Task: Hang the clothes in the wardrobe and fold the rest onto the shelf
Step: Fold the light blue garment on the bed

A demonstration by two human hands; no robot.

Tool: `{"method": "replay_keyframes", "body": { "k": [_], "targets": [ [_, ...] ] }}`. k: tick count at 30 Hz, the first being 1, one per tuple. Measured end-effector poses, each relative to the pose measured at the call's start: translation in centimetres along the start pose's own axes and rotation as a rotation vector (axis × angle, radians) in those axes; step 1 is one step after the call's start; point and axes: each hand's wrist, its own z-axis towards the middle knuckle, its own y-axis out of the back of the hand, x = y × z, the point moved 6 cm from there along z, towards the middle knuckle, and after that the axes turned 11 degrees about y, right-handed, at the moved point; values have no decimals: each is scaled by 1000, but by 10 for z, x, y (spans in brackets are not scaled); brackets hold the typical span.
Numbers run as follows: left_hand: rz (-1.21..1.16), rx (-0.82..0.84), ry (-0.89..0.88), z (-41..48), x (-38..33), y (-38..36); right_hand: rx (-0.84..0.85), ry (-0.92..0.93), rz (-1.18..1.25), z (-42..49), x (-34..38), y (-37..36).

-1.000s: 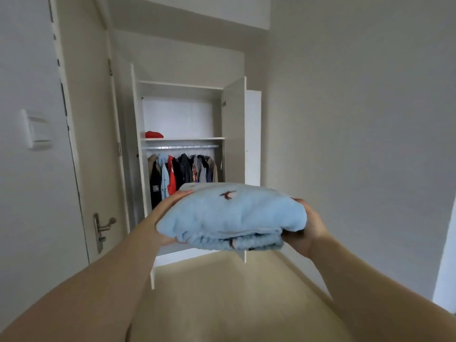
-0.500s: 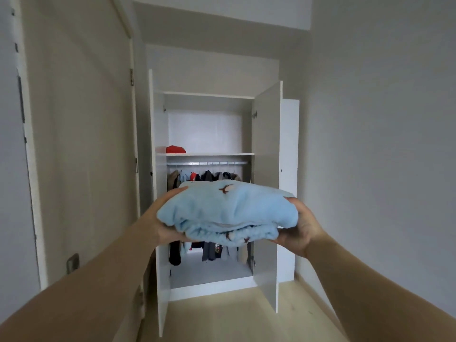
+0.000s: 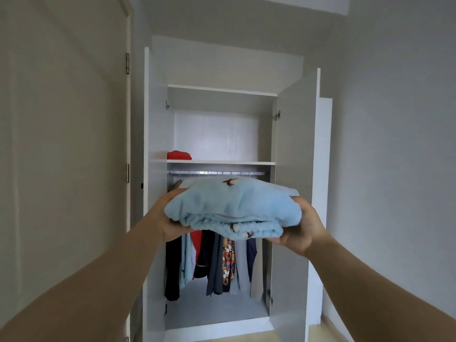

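Head view: in the middle of the frame, a folded light-blue fleece garment (image 3: 234, 206) is held up in the air in front of the open wardrobe (image 3: 158, 119). It sits just below the level of the shelf (image 3: 222, 163) and touches neither the shelf nor the wardrobe. The left hand (image 3: 170, 218) grips its left end and the right hand (image 3: 301, 230) cups and grips its right end from beneath. Both sets of fingers are curled round the fabric.

The task looks well along. The hanging part appears done or nearly so, since the rail (image 3: 217, 173) under the shelf carries a full row of hanging clothes (image 3: 217, 262) at centre and lower centre. The folding is partly done. One folded red garment (image 3: 179, 155) already lies at the shelf's left end, and the rest of the shelf board shows bare to the right. What is left for this piece, I judge, is to lift it a little higher and set it on the shelf. No other clothes waiting to be put away are in view.

Counts:
- Hands: two.
- Folded garments: two, one blue in hand and one red on the shelf.
- Shelves: one.
- Rails: one.
- Wardrobe doors: two, both swung open.
- Hung garments: perhaps nine, though the bundle hides their tops and they overlap, so that count is unsure.
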Motion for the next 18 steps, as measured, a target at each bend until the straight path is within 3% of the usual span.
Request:
{"method": "replay_keyframes", "body": {
  "k": [6,18],
  "targets": [
    [52,-2,-80,121,-65,32,29,81,-3,138,-6,-12],
    [14,-194,-201,350,-122,83,109,178,35,400,-15,19]
  ]
}}
